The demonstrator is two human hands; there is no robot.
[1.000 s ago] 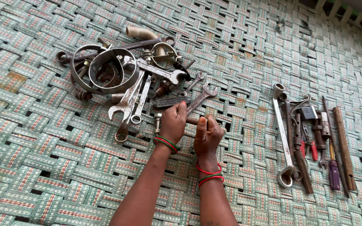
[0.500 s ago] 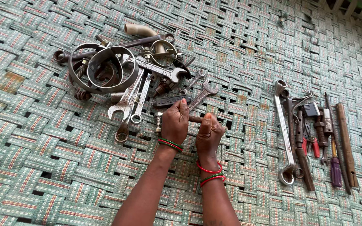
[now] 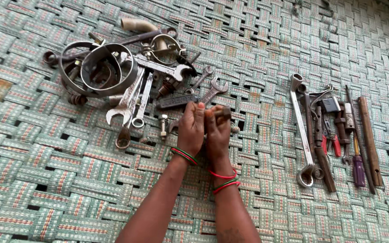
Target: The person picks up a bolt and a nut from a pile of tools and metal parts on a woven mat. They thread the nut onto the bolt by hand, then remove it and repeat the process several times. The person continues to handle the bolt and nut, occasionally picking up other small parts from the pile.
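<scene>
Head view: left hand (image 3: 191, 129) and right hand (image 3: 217, 132) pressed together, pinching small dark rusty bolt (image 3: 224, 113); tool pile (image 3: 127, 76) just beyond.

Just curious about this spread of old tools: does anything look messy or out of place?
Yes: the left pile is a jumble of overlapping wrenches and rings, while the right tools lie in a neat row. Much looks rusty.

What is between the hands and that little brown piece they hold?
Nothing visible. The right hand pinches the small brown piece in its fingertips, and the left hand presses close beside it. The wrench pile lies behind them, apart.
</scene>
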